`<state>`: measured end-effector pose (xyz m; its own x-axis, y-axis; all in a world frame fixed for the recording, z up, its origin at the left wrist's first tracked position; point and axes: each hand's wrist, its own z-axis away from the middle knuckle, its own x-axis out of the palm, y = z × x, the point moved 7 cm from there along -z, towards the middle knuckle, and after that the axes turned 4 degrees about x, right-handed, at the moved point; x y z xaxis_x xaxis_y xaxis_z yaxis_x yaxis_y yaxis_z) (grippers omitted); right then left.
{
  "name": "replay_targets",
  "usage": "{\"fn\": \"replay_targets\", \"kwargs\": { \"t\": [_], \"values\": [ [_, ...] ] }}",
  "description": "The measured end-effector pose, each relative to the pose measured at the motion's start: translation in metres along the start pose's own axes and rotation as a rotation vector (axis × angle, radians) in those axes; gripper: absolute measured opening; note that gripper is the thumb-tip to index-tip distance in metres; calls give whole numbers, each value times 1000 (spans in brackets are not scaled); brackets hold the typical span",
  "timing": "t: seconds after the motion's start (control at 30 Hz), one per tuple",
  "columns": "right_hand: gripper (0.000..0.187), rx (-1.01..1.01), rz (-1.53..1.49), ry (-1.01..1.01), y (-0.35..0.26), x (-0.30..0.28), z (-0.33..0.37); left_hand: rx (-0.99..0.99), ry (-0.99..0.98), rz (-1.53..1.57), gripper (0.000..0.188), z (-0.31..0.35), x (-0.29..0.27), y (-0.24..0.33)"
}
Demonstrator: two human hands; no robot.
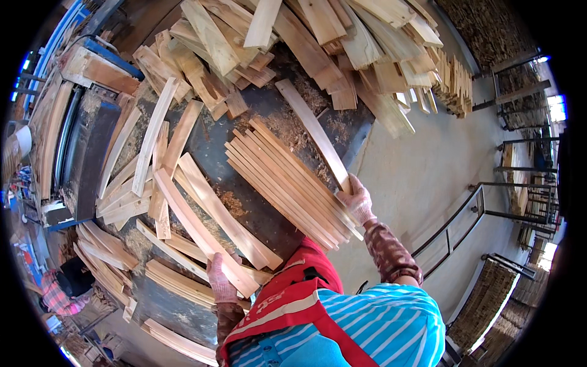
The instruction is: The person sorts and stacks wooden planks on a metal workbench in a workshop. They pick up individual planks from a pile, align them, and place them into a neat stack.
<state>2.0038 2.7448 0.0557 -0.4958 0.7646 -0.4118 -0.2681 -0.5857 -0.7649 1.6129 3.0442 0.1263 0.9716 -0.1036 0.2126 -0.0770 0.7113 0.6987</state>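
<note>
My left hand (222,278), in a pale pinkish knit glove, is closed around the near end of a long wooden slat (202,229). That slat slants away to the far left over other loose slats. My gloved right hand (358,199) grips the near end of another wooden slat (312,128), which reaches across the dark tabletop (211,137). Between my hands a row of slats standing on edge (284,183) lies packed side by side. Just left of it rests a loose slat pair (223,211), partly overlapping.
A big heap of rough boards (318,37) covers the table's far side. A machine with a roller (76,147) stands at the left. More slats (183,284) lie near left. A metal rail (449,229) is at the right. Another person (61,287) is at the far left.
</note>
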Motion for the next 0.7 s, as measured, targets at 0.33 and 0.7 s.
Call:
{"fn": "replay_targets", "kwargs": {
  "t": [0.33,0.7],
  "values": [
    [78,-148,-142,-79,-60,50,-4,90,-46,-83,39,6,3,3],
    [50,-482,121,1,-366,102,-100,82,56,130,31,13,-13,-10]
  ]
}}
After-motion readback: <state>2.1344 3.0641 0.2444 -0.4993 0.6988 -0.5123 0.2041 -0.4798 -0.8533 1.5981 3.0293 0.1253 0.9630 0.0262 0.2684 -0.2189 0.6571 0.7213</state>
